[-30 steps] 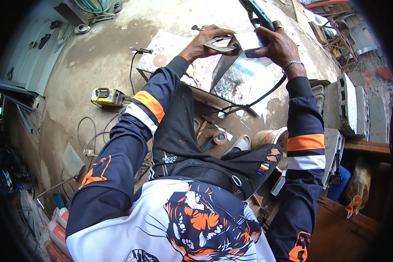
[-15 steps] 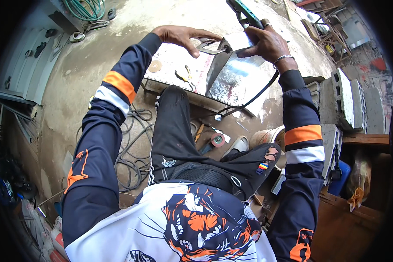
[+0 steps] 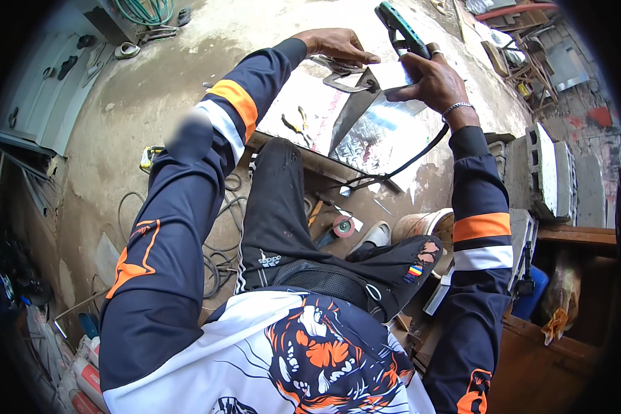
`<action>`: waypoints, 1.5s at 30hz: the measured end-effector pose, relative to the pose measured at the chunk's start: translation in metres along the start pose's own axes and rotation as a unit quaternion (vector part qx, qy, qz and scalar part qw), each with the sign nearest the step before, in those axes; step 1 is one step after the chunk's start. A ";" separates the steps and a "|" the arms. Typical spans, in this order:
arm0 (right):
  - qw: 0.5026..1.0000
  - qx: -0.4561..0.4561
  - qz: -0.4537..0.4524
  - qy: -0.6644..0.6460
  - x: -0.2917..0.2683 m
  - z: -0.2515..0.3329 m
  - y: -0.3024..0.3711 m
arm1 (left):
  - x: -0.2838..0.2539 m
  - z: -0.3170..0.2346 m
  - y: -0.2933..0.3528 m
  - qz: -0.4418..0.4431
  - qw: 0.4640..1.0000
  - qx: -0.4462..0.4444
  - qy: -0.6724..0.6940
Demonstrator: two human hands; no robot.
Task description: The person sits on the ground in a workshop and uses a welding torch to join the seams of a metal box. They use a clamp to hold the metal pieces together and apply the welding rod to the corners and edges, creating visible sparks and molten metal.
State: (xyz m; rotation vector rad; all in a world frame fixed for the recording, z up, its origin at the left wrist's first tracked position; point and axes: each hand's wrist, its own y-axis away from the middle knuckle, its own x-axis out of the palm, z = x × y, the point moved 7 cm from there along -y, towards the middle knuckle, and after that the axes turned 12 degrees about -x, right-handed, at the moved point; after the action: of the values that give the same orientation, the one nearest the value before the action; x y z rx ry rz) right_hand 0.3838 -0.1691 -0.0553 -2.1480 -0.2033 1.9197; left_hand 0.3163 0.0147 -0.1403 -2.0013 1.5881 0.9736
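My left hand (image 3: 337,45) is curled at a metal locking clamp (image 3: 352,84), fingertips beside the upper corner of a folded sheet-metal piece (image 3: 354,110); its grip is partly hidden. The clamp's curved jaw meets that piece. My right hand (image 3: 435,81) grips a teal electrode holder (image 3: 403,29) with a black cable (image 3: 421,153), its thumb stretched toward the sheet metal. The piece stands on a shiny patterned metal plate (image 3: 369,146) in front of my knees. Yellow-and-black pliers (image 3: 297,123) lie on the plate's left part.
An angle grinder (image 3: 343,226) lies on the floor between my legs, beside a white bucket (image 3: 421,224). Loose cables (image 3: 221,269) coil left of my leg. Concrete blocks (image 3: 541,169) stand to the right. A green hose (image 3: 145,10) lies far left.
My left hand has moved right and away from me, its fingers closing at the clamp. The clamp has shifted slightly. My right hand with the electrode holder has moved slightly right.
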 end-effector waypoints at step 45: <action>0.993 -0.010 -0.107 -0.043 0.013 -0.014 0.006 | 0.026 0.001 -0.026 0.139 0.980 -0.100 0.102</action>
State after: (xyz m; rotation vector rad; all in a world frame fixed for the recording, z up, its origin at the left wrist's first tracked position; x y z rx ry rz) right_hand 0.3988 -0.1730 -0.0679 -1.9667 -0.4508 1.8954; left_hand 0.3441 0.0049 -0.1627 -2.1073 1.9934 1.0974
